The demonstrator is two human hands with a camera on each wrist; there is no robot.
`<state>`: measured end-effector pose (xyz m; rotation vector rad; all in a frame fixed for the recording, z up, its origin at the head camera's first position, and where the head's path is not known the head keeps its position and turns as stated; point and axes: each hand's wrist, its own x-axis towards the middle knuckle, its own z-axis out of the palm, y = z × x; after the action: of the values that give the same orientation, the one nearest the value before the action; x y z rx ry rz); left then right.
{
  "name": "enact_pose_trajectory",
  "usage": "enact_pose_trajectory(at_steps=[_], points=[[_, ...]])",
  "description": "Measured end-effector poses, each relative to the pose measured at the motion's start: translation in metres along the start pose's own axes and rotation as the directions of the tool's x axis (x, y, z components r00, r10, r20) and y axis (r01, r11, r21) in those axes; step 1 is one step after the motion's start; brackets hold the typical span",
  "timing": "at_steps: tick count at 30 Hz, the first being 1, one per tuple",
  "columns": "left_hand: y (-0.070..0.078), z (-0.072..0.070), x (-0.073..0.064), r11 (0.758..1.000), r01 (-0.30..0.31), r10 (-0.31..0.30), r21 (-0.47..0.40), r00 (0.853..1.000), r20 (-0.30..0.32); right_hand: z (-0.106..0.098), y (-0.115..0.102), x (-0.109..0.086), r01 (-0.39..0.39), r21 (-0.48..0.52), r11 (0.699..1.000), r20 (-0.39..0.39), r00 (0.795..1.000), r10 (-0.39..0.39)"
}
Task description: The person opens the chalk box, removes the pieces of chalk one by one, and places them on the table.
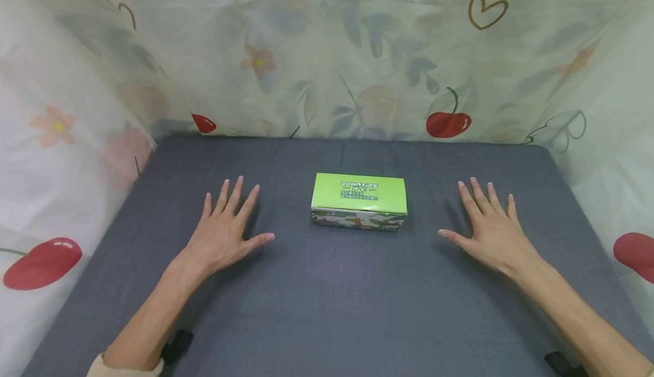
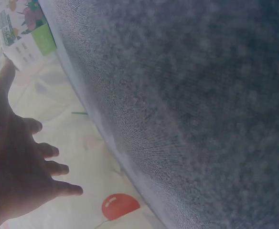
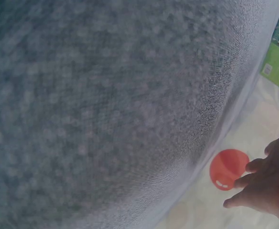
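Note:
A small green box (image 1: 360, 200) with white lettering on top and pictures along its front side lies on the dark grey table, near the middle in the head view. To its left is my left hand (image 1: 223, 235), palm down with fingers spread, apart from the box. My right hand (image 1: 491, 232) is on the other side, also palm down, fingers spread and holding nothing. Parts of the box (image 2: 44, 39) show at the upper left of the left wrist view, beyond the left hand (image 2: 20, 157). In the right wrist view, a box corner (image 3: 277, 64) appears above the right hand (image 3: 273, 179).
The grey cloth-covered table (image 1: 337, 303) extends in front of and around the box. A pale curtain (image 1: 317, 42) printed with flowers, cherries and hearts hangs behind it and along both sides. Black straps (image 1: 177, 346) are at the wrists.

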<state>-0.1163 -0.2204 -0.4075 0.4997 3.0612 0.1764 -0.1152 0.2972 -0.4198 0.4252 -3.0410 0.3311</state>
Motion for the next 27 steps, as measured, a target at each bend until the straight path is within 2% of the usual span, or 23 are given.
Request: enact_pose_trajectory(at_steps=[4, 11, 15, 19, 27], points=[[0.001, 0.001, -0.001, 1.000, 0.005, -0.004, 0.000, 1.000, 0.007, 0.001, 0.001, -0.001, -0.001, 0.007, 1.000, 0.008, 1.000, 0.001], [0.002, 0.002, 0.004, 1.000, -0.015, 0.015, -0.003, 1.000, -0.017, 0.000, 0.002, -0.002, -0.003, 0.029, 1.000, 0.013, 1.000, 0.002], [0.003, 0.002, 0.009, 0.999, -0.030, 0.031, -0.035, 1.000, 0.006, -0.001, 0.002, 0.001, 0.005, 0.041, 0.999, 0.008, 1.000, -0.006], [0.001, 0.003, 0.016, 0.997, -0.051, 0.052, -0.052, 0.998, 0.019, -0.001, -0.001, 0.007, 0.034, 0.051, 0.998, -0.008, 0.999, -0.033], [0.004, 0.001, 0.026, 0.991, -0.099, 0.096, -0.089, 0.995, -0.032, -0.004, -0.010, 0.021, 0.117, 0.086, 0.989, -0.043, 0.993, -0.114]])
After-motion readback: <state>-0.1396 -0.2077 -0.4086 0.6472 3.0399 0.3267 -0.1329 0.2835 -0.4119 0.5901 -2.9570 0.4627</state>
